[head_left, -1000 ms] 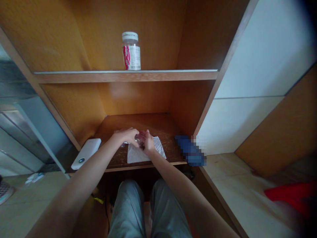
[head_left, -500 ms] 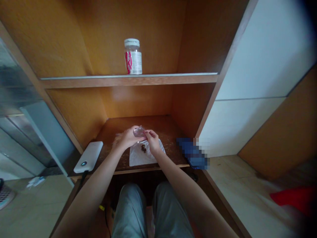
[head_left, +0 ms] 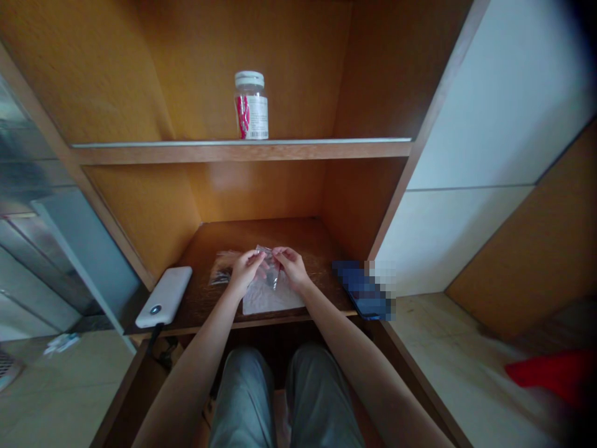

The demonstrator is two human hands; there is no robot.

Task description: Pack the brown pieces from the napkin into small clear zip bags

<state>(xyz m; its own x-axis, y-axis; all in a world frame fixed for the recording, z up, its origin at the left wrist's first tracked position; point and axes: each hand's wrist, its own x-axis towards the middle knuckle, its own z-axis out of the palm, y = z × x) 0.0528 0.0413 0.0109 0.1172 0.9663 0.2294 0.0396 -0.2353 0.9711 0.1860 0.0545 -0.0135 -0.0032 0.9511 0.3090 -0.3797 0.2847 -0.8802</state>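
- Head view, looking down from above into a wooden cabinet, and I see the person's two bare forearms reach to the desk (head_left: 298, 236) at lower middle of the frame.
- The left hand (head_left: 245, 272) and the right hand (head_left: 291, 267) are close together, and both are closed around a small clear plastic bag (head_left: 269, 267), pinching it with the fingers from its two sides.
- This bag stands tilted between the hands, above the middle of the desk, and a small dark thing shows inside it; I cannot tell what it is.
- Under the hands lies a white paper sheet (head_left: 270, 298), a little crumpled.
- Just left of the left hand, on the desk, lies a second clear plastic bag (head_left: 222, 269) with something dark in it.
- Further left, near the desk edge, is a white power bank (head_left: 164, 297) with a black cable (head_left: 153, 339) going down.
- On the right side of the desk lies a blue object (head_left: 361, 289), blurred, so I cannot tell its kind.
- Upper middle, a clear jar (head_left: 250, 106) with white lid and red label stands on the shelf (head_left: 233, 151).
- Below the desk are the person's knees in grey shorts (head_left: 245, 398).
- Lower right, a red cloth (head_left: 548, 373) lies on a pale surface.
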